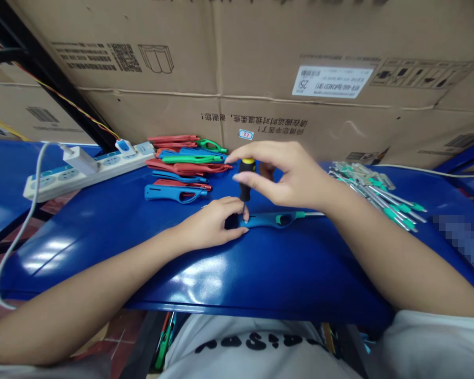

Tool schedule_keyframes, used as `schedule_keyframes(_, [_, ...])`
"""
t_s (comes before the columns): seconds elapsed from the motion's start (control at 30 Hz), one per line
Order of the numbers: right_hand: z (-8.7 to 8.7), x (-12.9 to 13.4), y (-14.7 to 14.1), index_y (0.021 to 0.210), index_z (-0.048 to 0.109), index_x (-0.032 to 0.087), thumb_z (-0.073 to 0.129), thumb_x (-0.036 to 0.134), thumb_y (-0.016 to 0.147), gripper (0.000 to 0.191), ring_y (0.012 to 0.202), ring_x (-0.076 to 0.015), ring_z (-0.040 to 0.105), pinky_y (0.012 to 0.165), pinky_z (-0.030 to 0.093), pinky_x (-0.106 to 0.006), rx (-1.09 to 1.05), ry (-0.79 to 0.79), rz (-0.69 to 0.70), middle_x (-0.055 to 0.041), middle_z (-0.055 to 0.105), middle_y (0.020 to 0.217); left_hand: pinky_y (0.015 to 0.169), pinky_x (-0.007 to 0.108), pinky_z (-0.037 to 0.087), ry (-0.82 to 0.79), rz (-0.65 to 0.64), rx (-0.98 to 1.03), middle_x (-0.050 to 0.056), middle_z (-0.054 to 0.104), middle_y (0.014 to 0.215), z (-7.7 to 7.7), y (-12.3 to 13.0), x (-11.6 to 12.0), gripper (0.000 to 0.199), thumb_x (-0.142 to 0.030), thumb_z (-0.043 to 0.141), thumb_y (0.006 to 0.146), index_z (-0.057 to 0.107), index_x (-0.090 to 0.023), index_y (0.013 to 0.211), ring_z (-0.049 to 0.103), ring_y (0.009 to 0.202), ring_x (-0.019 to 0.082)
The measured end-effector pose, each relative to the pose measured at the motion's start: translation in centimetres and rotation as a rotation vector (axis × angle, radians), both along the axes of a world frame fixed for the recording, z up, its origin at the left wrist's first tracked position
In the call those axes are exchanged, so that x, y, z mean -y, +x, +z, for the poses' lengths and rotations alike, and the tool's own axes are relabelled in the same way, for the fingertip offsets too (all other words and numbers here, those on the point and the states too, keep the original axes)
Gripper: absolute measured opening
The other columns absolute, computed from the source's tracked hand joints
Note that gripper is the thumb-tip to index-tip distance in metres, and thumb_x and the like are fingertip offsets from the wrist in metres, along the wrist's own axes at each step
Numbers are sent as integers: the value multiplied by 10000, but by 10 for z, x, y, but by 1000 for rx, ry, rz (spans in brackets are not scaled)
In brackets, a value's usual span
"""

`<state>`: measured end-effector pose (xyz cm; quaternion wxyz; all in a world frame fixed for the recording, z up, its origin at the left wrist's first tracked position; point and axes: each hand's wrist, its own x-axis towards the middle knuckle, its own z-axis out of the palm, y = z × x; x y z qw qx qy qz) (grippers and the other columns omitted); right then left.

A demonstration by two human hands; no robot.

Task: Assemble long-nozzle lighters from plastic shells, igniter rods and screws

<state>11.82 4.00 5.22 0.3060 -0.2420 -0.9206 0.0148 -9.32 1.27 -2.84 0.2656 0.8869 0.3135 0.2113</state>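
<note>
A blue long-nosed lighter point(263, 220) lies flat on the blue table, its thin metal nozzle and green trigger pointing right. My left hand point(213, 223) grips its handle end between thumb and fingers, covering part of it. Above it, my right hand point(284, 171) holds a black and yellow screwdriver point(245, 181) upright by thumb and fingertips. The screwdriver's shaft goes down to the lighter's body beside my left fingertips. Whether a screw sits under the tip is hidden.
Red, green and blue lighter casings point(181, 168) are piled behind my left hand. At right lie metal nozzle rods with green parts point(383, 195). A white power strip point(89, 171) with plugs stands at left. A large cardboard box point(256, 63) closes off the table's back.
</note>
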Motion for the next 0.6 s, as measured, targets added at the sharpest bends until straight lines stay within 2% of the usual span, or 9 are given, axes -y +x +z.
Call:
schedule_keyframes(0.07, [0, 1, 0, 1120, 678, 175, 519, 518, 1000, 397, 910, -220, 675, 814, 502, -344, 31, 49, -51, -91, 741, 1025, 918, 342, 494, 16, 1, -7, 28, 668, 1018, 1, 0, 0, 114, -231, 690, 888, 626, -204, 980, 628, 1020, 215])
schedule_keyframes(0.1, [0, 1, 0, 1146, 673, 169, 497, 513, 1010, 410, 933, -231, 673, 823, 502, -355, 42, 55, -64, -104, 737, 1057, 918, 340, 494, 17, -1, -7, 28, 668, 1013, 1, 0, 0, 113, -229, 689, 888, 625, -203, 977, 628, 1018, 214])
schedule_keyframes(0.2, [1, 2, 0, 1398, 536, 184, 369, 342, 1059, 410, 1032, -221, 658, 873, 509, -377, 45, -31, -11, -119, 677, 1277, 918, 339, 497, 0, -12, -2, 33, 664, 1018, 1, 0, 0, 111, -224, 678, 892, 623, -200, 986, 635, 1006, 212])
schedule_keyframes(0.27, [2, 1, 1, 1464, 471, 207, 384, 302, 1048, 435, 1032, -205, 660, 882, 515, -372, 49, -92, 28, -106, 656, 1328, 924, 343, 497, -7, -18, -7, 35, 663, 1021, 1, 1, 0, 112, -223, 674, 893, 622, -200, 990, 638, 1003, 214])
schedule_keyframes(0.4, [2, -1, 3, 1257, 638, 179, 578, 501, 967, 437, 1000, -257, 681, 855, 510, -380, 86, -27, -97, -109, 732, 1162, 925, 349, 497, 7, -21, -22, 33, 660, 1011, 2, 0, 0, 105, -237, 670, 901, 621, -210, 990, 629, 1012, 220])
schedule_keyframes(0.47, [2, 0, 2, 1279, 631, 161, 524, 503, 996, 457, 1039, -274, 678, 868, 505, -390, 94, 6, -143, -123, 734, 1165, 927, 349, 497, 8, -19, -25, 36, 659, 1014, 2, 0, 0, 101, -238, 664, 905, 618, -211, 991, 630, 1013, 220])
schedule_keyframes(0.6, [6, 4, 2, 1506, 432, 219, 321, 311, 1074, 456, 974, -181, 692, 858, 513, -338, 98, -79, 6, -77, 704, 1269, 929, 347, 498, 1, -20, -27, 43, 662, 1025, 3, 0, 1, 99, -238, 659, 909, 616, -202, 991, 633, 1006, 219])
